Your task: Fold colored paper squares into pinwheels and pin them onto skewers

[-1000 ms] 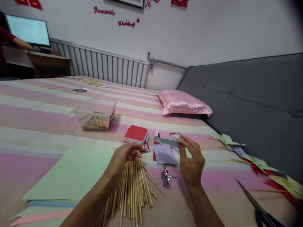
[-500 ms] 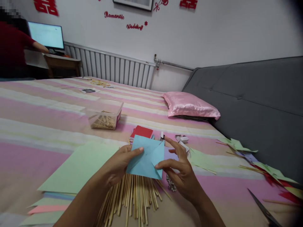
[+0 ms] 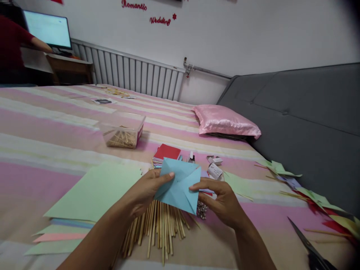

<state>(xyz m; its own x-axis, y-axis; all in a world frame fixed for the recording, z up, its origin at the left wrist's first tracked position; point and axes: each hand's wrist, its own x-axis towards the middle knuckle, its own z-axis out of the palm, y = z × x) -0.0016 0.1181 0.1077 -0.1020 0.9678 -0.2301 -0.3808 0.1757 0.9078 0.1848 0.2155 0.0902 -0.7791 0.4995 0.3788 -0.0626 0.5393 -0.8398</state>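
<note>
A square of blue paper point(image 3: 180, 187) with diagonal cuts or creases running in from its corners is held up between my hands. My left hand point(image 3: 150, 189) pinches its left side, thumb on top. At the right edge, my right hand point(image 3: 218, 200) grips the paper between thumb and fingers. Below it lies a fan of thin wooden sticks point(image 3: 160, 228). Behind the blue sheet sits a stack of paper squares with a red one point(image 3: 167, 151) on top. Small silvery pieces point(image 3: 201, 210) lie partly hidden by my right hand.
Green sheets point(image 3: 95, 191) lie to the left. A clear plastic box point(image 3: 123, 131) holds short sticks. Small white boxes point(image 3: 215, 170) stand at centre right. Scissors point(image 3: 305, 240) and paper pinwheels point(image 3: 317, 202) are at the right. A pink pillow point(image 3: 226, 119) lies by the headboard. A person point(image 3: 14, 48) sits far left.
My right fingers, spread apart before, have closed in on the right edge of the blue paper. The paper has turned slightly and shifted right. The view has tilted down a little.
</note>
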